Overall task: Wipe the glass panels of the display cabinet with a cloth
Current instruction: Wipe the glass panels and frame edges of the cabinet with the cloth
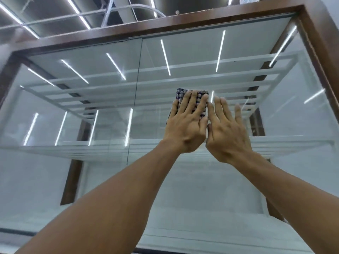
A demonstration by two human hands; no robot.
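A tall display cabinet with a brown wooden frame [183, 21] fills the view, seen from below. Its front has two glass panels, a left glass panel [73, 110] and a right glass panel [266, 125], meeting at a vertical seam. A folded checked cloth [180, 95] lies flat on the right panel near the seam. My left hand [187, 125] presses the cloth against the glass with straight, spread fingers. My right hand [229, 132] rests flat on the bare glass just right of the cloth, fingers straight.
White shelves [128, 85] show behind the glass, with ceiling light strips reflected across both panels. Ceiling pipes and lights [82, 17] run above the cabinet's top. A white ledge [55, 149] crosses behind the glass at wrist height.
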